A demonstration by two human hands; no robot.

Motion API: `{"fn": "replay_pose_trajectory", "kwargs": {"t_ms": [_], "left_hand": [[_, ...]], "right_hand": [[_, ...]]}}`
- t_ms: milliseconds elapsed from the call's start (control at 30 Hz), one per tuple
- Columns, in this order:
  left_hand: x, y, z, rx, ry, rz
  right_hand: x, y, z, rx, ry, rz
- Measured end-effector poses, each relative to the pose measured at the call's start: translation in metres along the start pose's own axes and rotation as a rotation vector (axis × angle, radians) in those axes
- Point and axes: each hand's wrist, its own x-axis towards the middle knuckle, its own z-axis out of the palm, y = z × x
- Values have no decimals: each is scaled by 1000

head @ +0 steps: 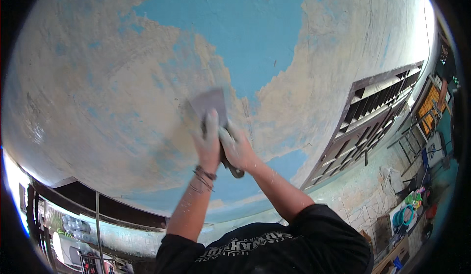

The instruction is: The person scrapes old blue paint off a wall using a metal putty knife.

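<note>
Both my hands are closed around one broad-bladed scraper (211, 101), its grey blade flat against a plaster surface (140, 90). My left hand (208, 141), with dark bracelets at the wrist, lies along the left side with a finger stretched onto the blade. From the right, my right hand (238, 147) wraps the tool, and the dark handle end (235, 171) sticks out below. Pale dust coats the fingers of both. Around the blade the surface is bare beige and grey with blue flecks. Above it spreads a ragged-edged patch of blue paint (235, 20).
A louvred wooden window (368, 115) borders the surface on the right. Beyond it are a grey cloth (390, 180), a turquoise basket (403, 215) and household clutter. At lower left, a thin pole (98, 218) stands before clear plastic bottles (76, 227) and a dark opening.
</note>
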Motion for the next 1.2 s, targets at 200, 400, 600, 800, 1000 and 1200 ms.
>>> {"fn": "replay_pose_trajectory", "kwargs": {"t_ms": [200,400,600,800,1000,1200], "left_hand": [[-36,-35,17,99,-28,-75],[-35,-14,23,149,-121,-92],[-4,9,28,-29,-163,-221],[-49,-40,3,150,-126,-163],[-62,-39,3,-37,-112,-435],[-48,-19,30,-393,-129,-593]], "right_hand": [[-30,50,-34,-45,8,95],[-35,23,-38,80,-11,220],[-5,-1,-34,69,17,52],[-45,33,-66,276,-327,446],[-87,28,-73,491,-325,497],[-91,40,-69,407,-150,399]]}}
